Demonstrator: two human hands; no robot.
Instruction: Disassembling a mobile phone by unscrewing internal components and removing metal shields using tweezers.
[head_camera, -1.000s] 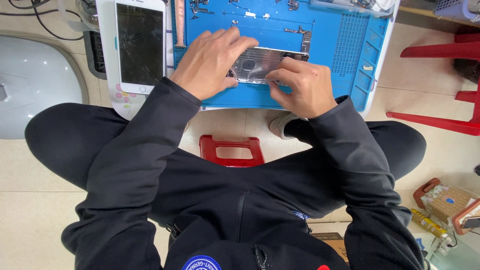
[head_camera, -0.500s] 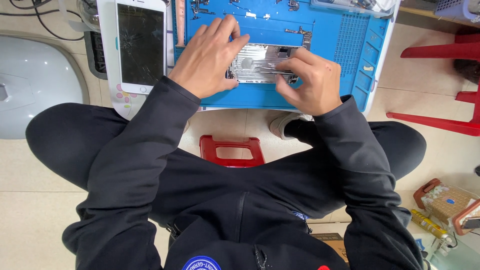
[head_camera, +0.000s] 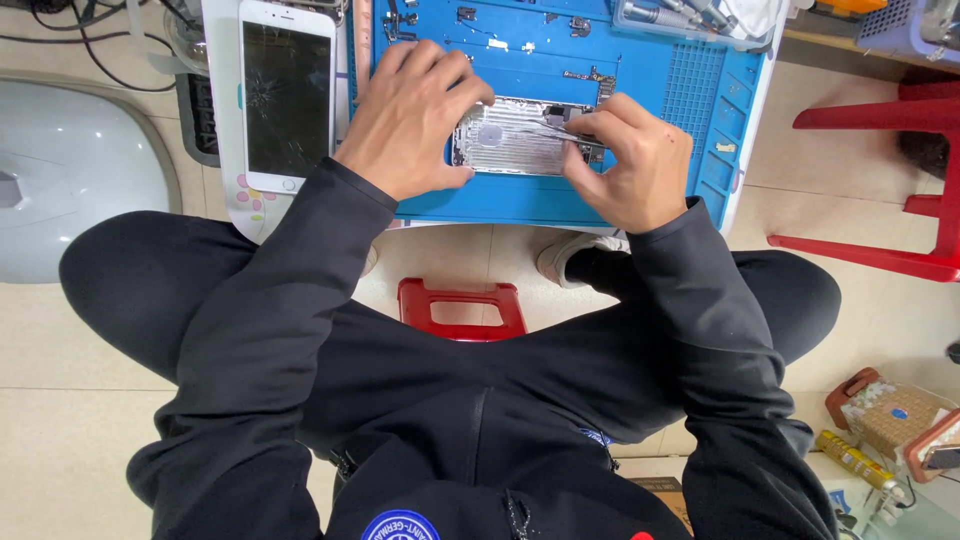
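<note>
While left hand (head_camera: 415, 120) lies flat, fingers spread, pinning opened silver metal phone housing (head_camera: 510, 137) on blue silicone repair mat (head_camera: 560, 195), right hand (head_camera: 625, 160) pinches thin metal tweezers (head_camera: 560, 128), tips over housing's upper right corner. Judgement: keep left palm pressing so housing cannot slide; work tips shallow, small motions. White cracked-screen phone (head_camera: 288, 95) lies left, apart. Tiny loose parts on mat near; avoid sweeping them.

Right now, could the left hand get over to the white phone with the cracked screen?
Probably yes. The left hand rests on the opened phone body on the blue mat, and the white phone lies face up just to its left with nothing between them.
</note>
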